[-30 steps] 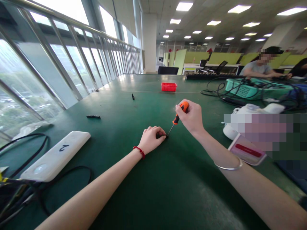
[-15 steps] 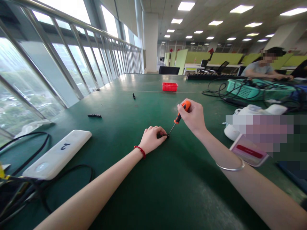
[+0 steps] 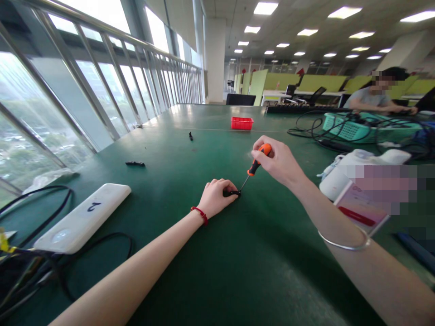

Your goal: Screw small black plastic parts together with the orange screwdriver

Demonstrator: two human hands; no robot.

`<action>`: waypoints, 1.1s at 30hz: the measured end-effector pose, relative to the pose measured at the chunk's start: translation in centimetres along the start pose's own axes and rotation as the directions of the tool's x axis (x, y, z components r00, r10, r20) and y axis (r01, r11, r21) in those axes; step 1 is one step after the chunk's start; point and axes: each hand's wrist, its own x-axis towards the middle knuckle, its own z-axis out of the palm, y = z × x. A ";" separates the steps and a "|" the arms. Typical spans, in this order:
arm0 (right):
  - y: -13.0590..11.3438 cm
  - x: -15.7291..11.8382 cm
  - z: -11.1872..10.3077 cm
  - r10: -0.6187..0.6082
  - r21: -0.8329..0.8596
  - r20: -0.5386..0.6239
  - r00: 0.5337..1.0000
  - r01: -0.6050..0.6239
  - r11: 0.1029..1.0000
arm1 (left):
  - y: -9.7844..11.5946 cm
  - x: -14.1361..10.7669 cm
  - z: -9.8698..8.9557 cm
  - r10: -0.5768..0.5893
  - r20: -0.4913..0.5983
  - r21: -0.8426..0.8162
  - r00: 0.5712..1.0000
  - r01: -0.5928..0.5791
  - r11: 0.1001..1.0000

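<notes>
My left hand rests on the green table, its fingers closed on a small black part, mostly covered by the fingers. An orange and black screwdriver is in my right hand, which grips the top of its handle. The shaft slants down to the left, and its tip meets the right end of the black part. Whether a screw sits under the tip is too small to tell. Two more black pieces lie farther off: a long one at the left and a short one beyond my hands.
A red basket stands at the far middle. On the right are a teal basket with black cables, a white bottle and a pink-and-white box. A white power bank and cables lie left. A person sits at the far right.
My right hand's fingers and wrist have turned a little around the screwdriver handle, and the forearm has shifted right. The tip stays at the black part; my left hand holds still.
</notes>
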 end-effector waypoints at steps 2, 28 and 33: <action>0.0 0.0 0.0 -0.013 -0.038 -0.011 1.000 0.012 0.999 | 0.0 0.0 0.0 0.001 0.002 0.000 1.000 -0.001 1.000; 0.1 0.1 -0.4 -0.030 -0.045 0.032 0.999 0.032 0.998 | 0.2 0.0 -0.1 -0.022 0.014 -0.006 1.000 0.022 1.000; 0.3 0.1 -0.3 -0.016 -0.033 0.056 0.998 0.018 0.999 | 0.2 -0.1 -0.2 -0.018 0.007 -0.014 1.000 0.018 1.000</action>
